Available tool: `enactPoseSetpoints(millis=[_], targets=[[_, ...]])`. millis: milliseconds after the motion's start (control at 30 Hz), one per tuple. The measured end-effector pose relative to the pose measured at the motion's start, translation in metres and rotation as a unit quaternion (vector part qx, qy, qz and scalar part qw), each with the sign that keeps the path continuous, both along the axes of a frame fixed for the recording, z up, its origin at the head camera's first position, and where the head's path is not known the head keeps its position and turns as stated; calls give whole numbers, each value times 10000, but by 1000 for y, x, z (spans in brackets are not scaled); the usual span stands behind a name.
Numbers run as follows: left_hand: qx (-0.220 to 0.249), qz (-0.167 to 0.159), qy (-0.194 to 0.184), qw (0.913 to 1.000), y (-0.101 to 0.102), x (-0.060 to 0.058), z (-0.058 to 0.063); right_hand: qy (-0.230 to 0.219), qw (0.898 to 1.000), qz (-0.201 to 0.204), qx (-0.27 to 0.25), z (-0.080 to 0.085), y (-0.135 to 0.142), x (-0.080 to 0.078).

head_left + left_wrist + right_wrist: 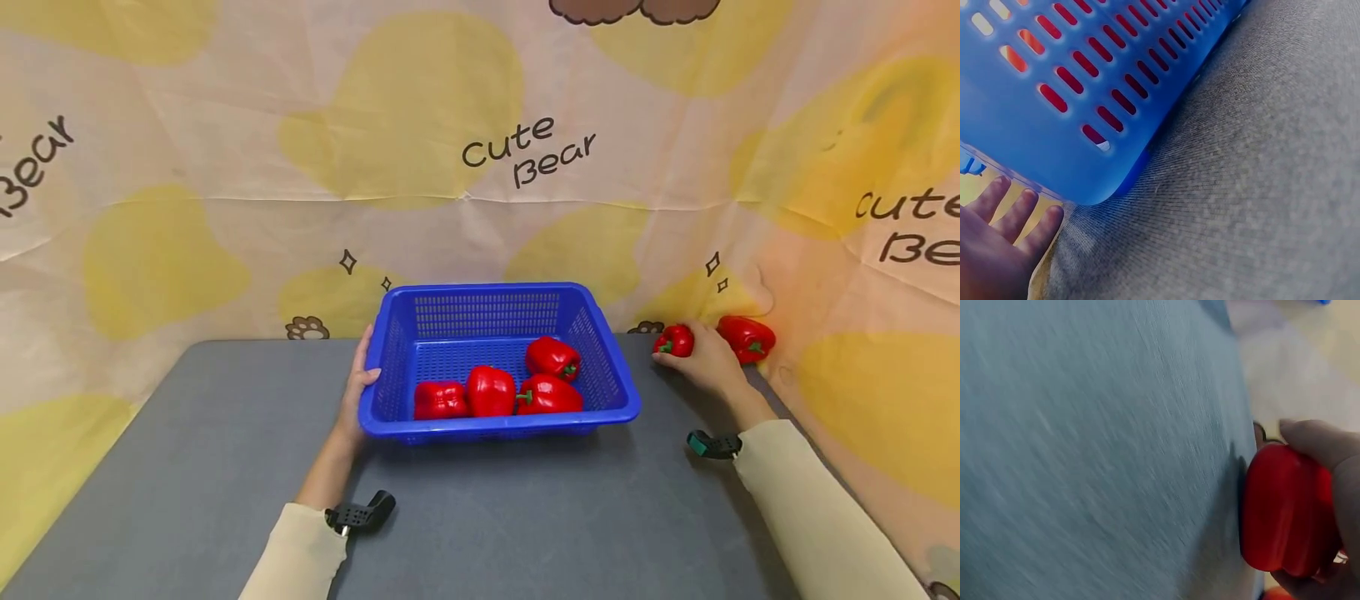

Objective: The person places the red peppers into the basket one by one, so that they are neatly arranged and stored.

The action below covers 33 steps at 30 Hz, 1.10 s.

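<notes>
A blue plastic basket with slotted walls stands on the grey table, holding several red bell peppers. At its left end my left hand holds the side, thumb over the rim and fingers along the outside. The left wrist view shows three of those fingers nearly straight beside the basket's corner. My right hand grips another red bell pepper at the table's back right, thumb on one side and fingers on the other. Just right of that hand lies one more red bell pepper.
The grey table ends at a patterned cloth hanging behind it and along the right. Dark bands with small devices sit on both wrists.
</notes>
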<state>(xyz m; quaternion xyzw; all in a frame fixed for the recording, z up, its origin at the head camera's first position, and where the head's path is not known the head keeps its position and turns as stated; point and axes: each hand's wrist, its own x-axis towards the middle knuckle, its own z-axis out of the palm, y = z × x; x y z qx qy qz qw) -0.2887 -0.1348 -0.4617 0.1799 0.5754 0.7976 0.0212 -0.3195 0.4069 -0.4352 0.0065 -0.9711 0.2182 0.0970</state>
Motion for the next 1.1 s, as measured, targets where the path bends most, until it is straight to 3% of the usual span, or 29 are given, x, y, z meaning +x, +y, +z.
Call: enactPoseSetpoints(millis=[133, 267, 467, 567, 700, 733, 867, 967, 1100], targets=[[49, -29, -5, 10000, 0, 1, 1, 24, 9952, -553, -810, 0, -17, 14], [82, -41, -22, 10000, 2, 0, 0, -83, 9810, -1118, -1581, 5, -32, 27], [58, -18, -30, 10000, 2, 0, 0, -1, 9569, -1329, -2581, 27, -59, 40], [90, -19, -20, 10000, 0, 0, 0, 87, 9314, -1024, -3492, 40, -75, 48], [80, -14, -19, 10000, -1, 0, 1, 265, 8891, -570, -4534, 53, -97, 57], [71, 0, -21, 10000, -2, 0, 1, 344, 8859, -558, -4593, 55, -104, 58], [54, 38, -20, 10000, -3, 1, 2, 672, 8825, -706, -4601, 58, -128, 59], [80, 43, -31, 10000, -3, 2, 2, 868, 8899, -745, -4417, 58, -139, 59], [84, -6, -57, 9999, 0, 2, 0, 1220, 9286, -762, -3422, 52, -141, 63]])
